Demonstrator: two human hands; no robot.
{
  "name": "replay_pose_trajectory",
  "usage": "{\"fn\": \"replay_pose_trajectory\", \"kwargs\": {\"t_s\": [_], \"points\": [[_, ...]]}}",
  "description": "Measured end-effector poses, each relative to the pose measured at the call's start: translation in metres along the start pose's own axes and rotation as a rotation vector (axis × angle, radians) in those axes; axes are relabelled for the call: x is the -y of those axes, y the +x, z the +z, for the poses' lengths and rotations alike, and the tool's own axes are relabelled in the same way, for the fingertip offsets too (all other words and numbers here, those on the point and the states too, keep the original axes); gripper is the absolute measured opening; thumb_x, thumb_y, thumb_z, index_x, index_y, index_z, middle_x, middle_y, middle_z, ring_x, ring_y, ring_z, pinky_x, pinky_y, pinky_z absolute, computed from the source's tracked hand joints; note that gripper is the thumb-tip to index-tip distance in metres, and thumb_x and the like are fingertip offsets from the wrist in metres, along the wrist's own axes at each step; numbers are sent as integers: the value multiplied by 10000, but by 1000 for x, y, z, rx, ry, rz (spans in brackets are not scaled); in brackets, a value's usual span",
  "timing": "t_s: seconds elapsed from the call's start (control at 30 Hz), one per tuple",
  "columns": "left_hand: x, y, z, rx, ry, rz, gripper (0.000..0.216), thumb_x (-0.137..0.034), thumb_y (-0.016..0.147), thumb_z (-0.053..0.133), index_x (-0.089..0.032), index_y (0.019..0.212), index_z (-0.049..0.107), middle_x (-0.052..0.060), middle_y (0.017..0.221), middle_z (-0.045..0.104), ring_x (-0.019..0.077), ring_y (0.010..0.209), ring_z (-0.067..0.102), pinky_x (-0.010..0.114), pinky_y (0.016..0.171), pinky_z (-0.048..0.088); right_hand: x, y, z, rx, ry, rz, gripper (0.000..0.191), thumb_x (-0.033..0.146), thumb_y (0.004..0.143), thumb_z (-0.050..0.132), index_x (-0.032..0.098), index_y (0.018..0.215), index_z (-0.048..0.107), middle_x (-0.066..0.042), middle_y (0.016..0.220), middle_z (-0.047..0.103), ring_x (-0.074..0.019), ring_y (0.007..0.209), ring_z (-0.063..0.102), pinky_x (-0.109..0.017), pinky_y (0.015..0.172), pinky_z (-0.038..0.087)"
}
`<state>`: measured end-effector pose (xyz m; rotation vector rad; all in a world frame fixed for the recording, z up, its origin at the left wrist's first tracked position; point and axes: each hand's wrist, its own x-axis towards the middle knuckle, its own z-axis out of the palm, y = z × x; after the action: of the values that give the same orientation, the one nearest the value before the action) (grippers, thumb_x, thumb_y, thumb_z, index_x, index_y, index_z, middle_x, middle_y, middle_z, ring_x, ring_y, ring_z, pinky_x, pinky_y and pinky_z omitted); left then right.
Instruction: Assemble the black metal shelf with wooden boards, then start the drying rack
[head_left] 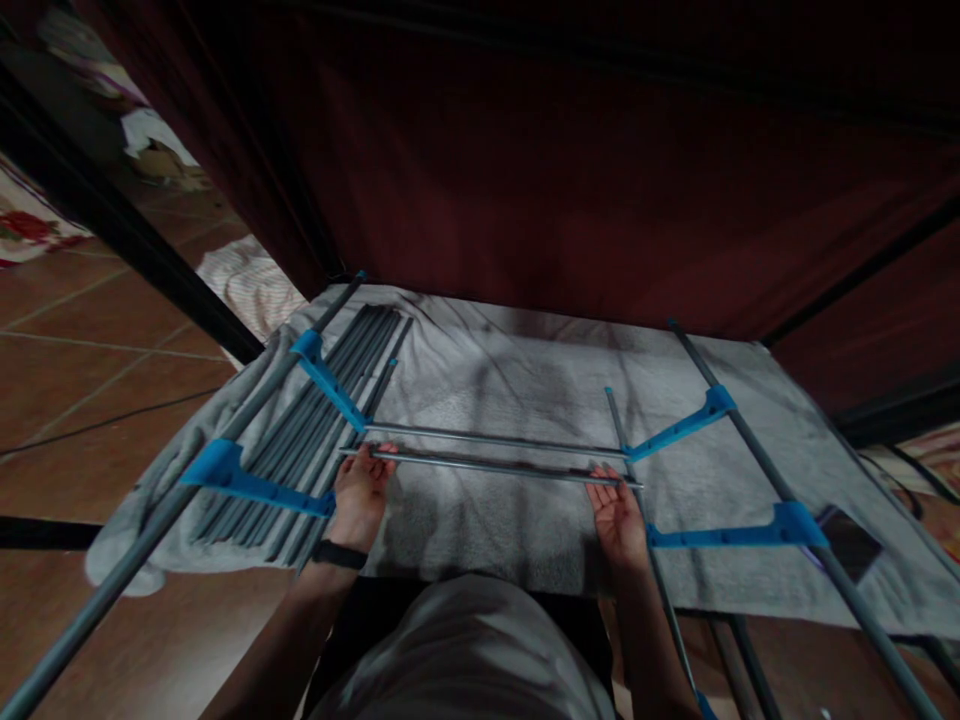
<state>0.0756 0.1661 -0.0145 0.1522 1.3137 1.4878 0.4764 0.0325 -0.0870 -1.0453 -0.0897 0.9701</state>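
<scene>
A thin grey metal tube (487,465) lies crosswise in front of me, held near both ends. My left hand (361,492), with a dark band at the wrist, pinches its left end. Palm up, my right hand (619,515) has its fingers closed on the right end. Just beyond and almost parallel, another tube (495,438) spans between two blue plastic brackets, the left bracket (328,378) and the right bracket (679,425). Nearer me are a second left bracket (255,482) and a second right bracket (727,537), both joined to long side poles.
Several loose grey tubes (300,450) lie side by side at left on the grey blanket (495,370). A long pole (142,545) runs past the left edge, another (757,450) on the right. A phone (847,543) rests at right. Dark red fabric (525,190) hangs behind.
</scene>
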Motion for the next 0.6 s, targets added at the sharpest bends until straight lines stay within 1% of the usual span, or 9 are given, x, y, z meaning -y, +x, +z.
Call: {"fn": "replay_pose_trajectory", "kwargs": {"t_s": [0.07,0.1,0.13,0.2,0.27,0.33,0.43,0.53,0.6], "points": [[-4,3,-1,-11,3,41,101,-116,1019,524,-200,981,566,30,812,742,150,701,738,220,615,553,3,-2,1,-20,5,-44,268,379,833,740,230,1054,711,-57,1132,793,-176,1056,757,-370,992,612],[-5,4,-2,-26,2,61,115,-112,1016,523,-216,1054,554,21,810,740,153,697,738,219,613,546,3,-3,3,-37,7,-78,264,350,816,751,237,1048,696,-45,1099,798,-169,1032,763,-357,972,619],[-7,5,-2,-45,-1,81,186,-103,1011,522,-237,1141,533,8,806,736,155,689,737,218,612,540,4,-4,4,-61,8,-113,273,317,796,761,246,1045,678,-30,1057,802,-162,1004,769,-345,955,624],[-8,7,-2,-73,-4,116,380,-78,997,521,-290,1306,456,-22,791,723,153,669,731,218,613,530,3,-7,7,-113,6,-180,349,258,762,768,271,1083,632,7,975,802,-151,948,780,-332,924,629],[-8,9,-3,-75,2,147,506,-57,976,529,-324,1386,400,-43,778,709,145,657,722,215,616,520,3,-9,9,-156,-14,-228,430,241,762,759,299,1152,588,39,928,795,-146,899,785,-334,889,635],[-8,11,-4,-63,9,176,517,-62,945,571,-317,1371,429,-48,776,703,139,661,715,216,626,517,3,-10,10,-179,-52,-251,432,261,788,742,308,1185,578,46,922,791,-143,872,784,-331,862,637],[-8,13,-8,-53,0,218,374,-110,911,626,-263,1237,526,-31,778,707,141,683,707,230,649,529,4,-10,8,-201,-102,-255,365,290,803,736,283,1145,611,31,912,785,-147,855,777,-327,848,631],[-7,14,-11,-87,-12,246,234,-121,917,588,-230,1123,563,-16,752,703,145,685,697,230,639,525,6,-9,5,-199,-111,-243,365,301,790,756,271,1128,623,17,912,781,-167,882,777,-355,872,625],[-6,14,-11,-107,-16,253,216,-109,919,564,-225,1102,568,-15,742,703,144,680,692,224,630,517,5,-9,3,-175,-104,-239,373,309,788,765,267,1133,631,1,948,785,-177,917,777,-373,901,620]]}}
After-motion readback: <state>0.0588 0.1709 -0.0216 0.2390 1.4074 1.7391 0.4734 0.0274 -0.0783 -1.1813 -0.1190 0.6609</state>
